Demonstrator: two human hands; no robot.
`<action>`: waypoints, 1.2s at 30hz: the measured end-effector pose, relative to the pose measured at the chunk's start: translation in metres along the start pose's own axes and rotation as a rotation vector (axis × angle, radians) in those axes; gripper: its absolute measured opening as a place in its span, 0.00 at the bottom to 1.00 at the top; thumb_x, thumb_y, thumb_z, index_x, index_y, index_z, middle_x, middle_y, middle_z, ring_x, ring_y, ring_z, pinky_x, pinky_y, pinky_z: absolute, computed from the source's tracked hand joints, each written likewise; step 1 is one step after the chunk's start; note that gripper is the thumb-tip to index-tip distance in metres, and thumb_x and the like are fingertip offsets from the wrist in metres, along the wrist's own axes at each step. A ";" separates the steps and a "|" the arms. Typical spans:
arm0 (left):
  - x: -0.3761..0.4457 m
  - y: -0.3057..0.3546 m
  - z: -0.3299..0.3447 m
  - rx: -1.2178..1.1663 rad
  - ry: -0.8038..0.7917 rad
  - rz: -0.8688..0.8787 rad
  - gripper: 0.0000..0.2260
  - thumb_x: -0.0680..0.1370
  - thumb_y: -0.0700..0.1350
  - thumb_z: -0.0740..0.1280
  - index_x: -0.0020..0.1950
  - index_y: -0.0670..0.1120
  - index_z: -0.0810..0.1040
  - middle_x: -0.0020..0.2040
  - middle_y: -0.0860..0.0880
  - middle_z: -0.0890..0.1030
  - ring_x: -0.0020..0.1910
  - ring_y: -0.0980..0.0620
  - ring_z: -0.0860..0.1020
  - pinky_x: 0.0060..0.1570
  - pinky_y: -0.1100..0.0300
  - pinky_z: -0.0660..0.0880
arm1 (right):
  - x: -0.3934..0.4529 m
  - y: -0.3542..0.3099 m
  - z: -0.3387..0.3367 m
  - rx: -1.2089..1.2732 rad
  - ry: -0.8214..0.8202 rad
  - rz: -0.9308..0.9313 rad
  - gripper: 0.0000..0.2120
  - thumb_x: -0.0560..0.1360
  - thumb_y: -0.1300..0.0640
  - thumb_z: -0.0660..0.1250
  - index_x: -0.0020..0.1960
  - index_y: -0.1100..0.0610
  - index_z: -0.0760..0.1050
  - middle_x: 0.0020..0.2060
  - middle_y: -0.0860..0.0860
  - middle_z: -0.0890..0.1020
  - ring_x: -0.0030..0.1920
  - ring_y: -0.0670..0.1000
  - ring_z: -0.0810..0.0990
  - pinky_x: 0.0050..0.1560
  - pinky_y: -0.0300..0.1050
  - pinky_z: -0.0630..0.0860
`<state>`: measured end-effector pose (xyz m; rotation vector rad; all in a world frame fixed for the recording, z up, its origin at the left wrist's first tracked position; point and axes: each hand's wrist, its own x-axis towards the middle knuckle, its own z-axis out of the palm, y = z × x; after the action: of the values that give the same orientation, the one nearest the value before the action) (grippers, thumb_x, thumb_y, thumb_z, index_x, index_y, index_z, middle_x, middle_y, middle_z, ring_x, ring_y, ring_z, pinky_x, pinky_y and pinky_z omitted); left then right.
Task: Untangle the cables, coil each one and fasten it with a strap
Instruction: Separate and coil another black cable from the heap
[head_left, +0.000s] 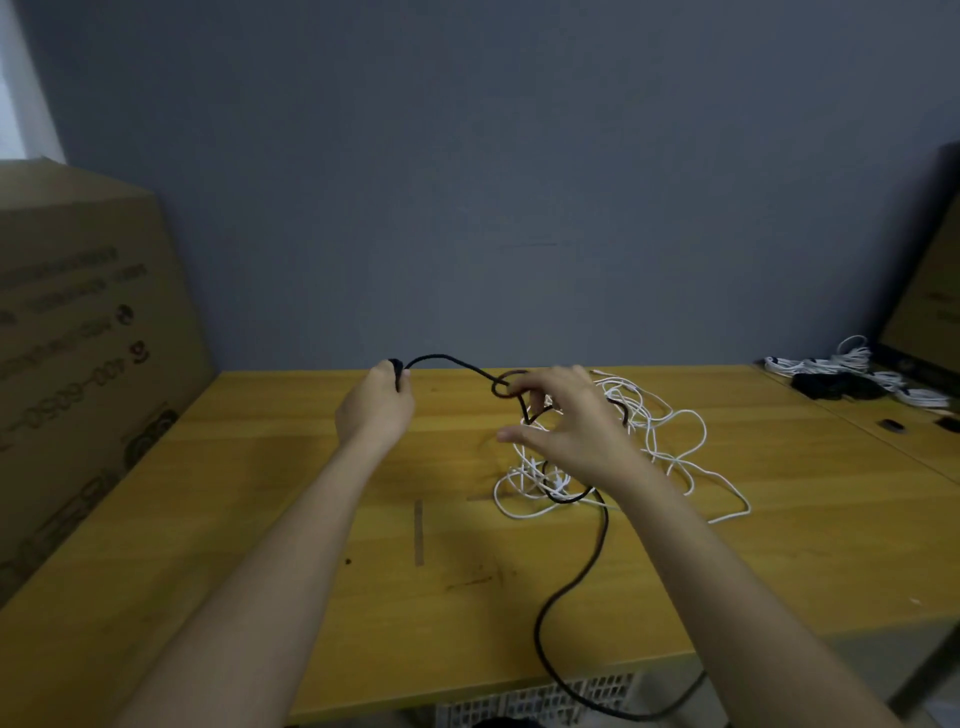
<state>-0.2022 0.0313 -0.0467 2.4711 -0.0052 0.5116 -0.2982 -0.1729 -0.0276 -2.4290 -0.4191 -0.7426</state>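
Note:
A black cable (597, 545) runs from my left hand (375, 405) across to a small loop near my right hand (566, 421), then down through a tangle of white cables (670, 431) and off the table's front edge. My left hand grips one end of the black cable, raised above the wooden table (260, 519). The fingers of my right hand are curled at the black loop, index finger hooked into it, thumb stretched out below. The white tangle lies partly hidden behind my right hand.
A large cardboard box (78, 364) stands at the table's left. Several coiled white and black cables (852, 374) lie at the far right by a dark monitor (930, 301). Small black straps (891, 425) lie near them. A white plastic crate (540, 701) shows below the front edge.

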 end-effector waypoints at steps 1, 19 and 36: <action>0.000 0.000 -0.002 0.000 0.001 -0.009 0.13 0.84 0.50 0.53 0.45 0.44 0.69 0.34 0.48 0.72 0.30 0.48 0.71 0.27 0.59 0.63 | -0.002 0.005 0.003 -0.069 -0.016 -0.052 0.17 0.67 0.48 0.77 0.53 0.51 0.81 0.42 0.46 0.75 0.48 0.45 0.67 0.50 0.27 0.62; -0.001 0.014 -0.007 -0.238 -0.013 -0.028 0.15 0.83 0.50 0.54 0.49 0.41 0.74 0.35 0.48 0.73 0.29 0.49 0.71 0.29 0.58 0.65 | -0.028 0.022 0.034 -0.057 -0.073 0.174 0.16 0.77 0.42 0.63 0.60 0.49 0.73 0.57 0.42 0.77 0.65 0.44 0.70 0.75 0.50 0.38; -0.018 0.038 0.019 -0.124 -0.071 0.072 0.14 0.83 0.52 0.54 0.47 0.44 0.72 0.38 0.48 0.75 0.32 0.52 0.72 0.29 0.58 0.65 | -0.027 -0.003 0.058 0.124 0.059 0.182 0.15 0.74 0.37 0.60 0.57 0.40 0.74 0.58 0.34 0.72 0.66 0.36 0.64 0.71 0.54 0.28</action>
<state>-0.2168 -0.0130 -0.0461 2.3729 -0.1509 0.4398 -0.2974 -0.1395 -0.0823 -2.2867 -0.2108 -0.6866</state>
